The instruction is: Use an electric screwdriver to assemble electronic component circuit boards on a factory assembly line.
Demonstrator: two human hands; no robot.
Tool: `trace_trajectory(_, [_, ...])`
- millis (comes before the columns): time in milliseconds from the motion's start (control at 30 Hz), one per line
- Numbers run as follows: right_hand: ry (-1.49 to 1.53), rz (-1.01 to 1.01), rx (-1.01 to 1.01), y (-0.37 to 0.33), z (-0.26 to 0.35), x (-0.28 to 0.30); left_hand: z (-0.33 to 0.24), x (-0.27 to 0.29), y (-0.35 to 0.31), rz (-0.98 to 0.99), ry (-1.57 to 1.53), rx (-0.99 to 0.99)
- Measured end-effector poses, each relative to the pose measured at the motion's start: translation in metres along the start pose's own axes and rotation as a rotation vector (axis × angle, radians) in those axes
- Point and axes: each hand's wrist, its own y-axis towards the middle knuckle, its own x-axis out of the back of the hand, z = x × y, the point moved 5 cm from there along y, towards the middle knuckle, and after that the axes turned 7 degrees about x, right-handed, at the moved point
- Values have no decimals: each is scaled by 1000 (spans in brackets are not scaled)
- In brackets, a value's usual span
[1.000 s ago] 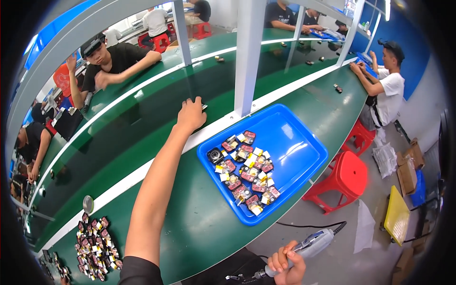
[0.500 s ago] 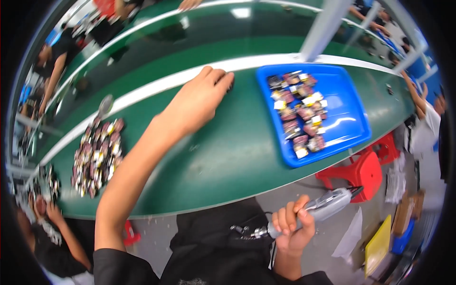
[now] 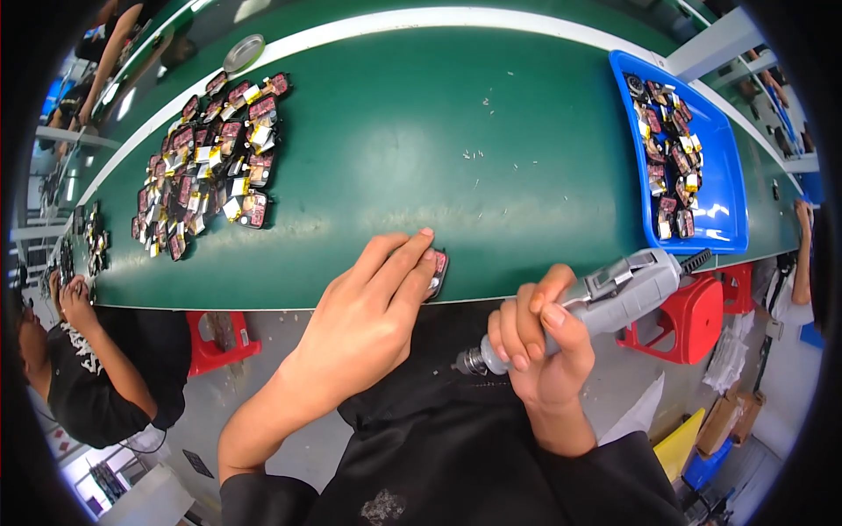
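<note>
At the near edge of the green table [image 3: 351,202], my left hand [image 3: 373,311] has its fingers closed over a small black device with a reddish circuit board [image 3: 440,270]. Part of the device is hidden beneath the fingers. My right hand [image 3: 548,346] grips a grey electric screwdriver [image 3: 618,289] in front of my body. The screwdriver lies tilted, its metal tip [image 3: 469,361] pointing left and its cable end up to the right. The tip is apart from the device.
A pile of similar devices [image 3: 206,158] with white and yellow parts covers the table's left. Beside it is a round clear dish [image 3: 244,54]. A blue tray [image 3: 724,175] on the right holds more. Tiny bits [image 3: 474,155] lie between. Red stools [image 3: 688,320] stand below. A co-worker [image 3: 96,368] sits at left.
My left hand has come back from the table's far side to its near edge, with the small device under its fingers. The view has shifted left. My right hand still holds the screwdriver.
</note>
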Motion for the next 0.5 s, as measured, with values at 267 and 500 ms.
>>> trace_trajectory(267, [-147, -70, 12, 6, -25, -15, 3, 1, 18, 12, 166, -245])
trace_trajectory(500, [-10, -166, 1, -8, -52, -13, 12, -6, 20, -97, 52, -291])
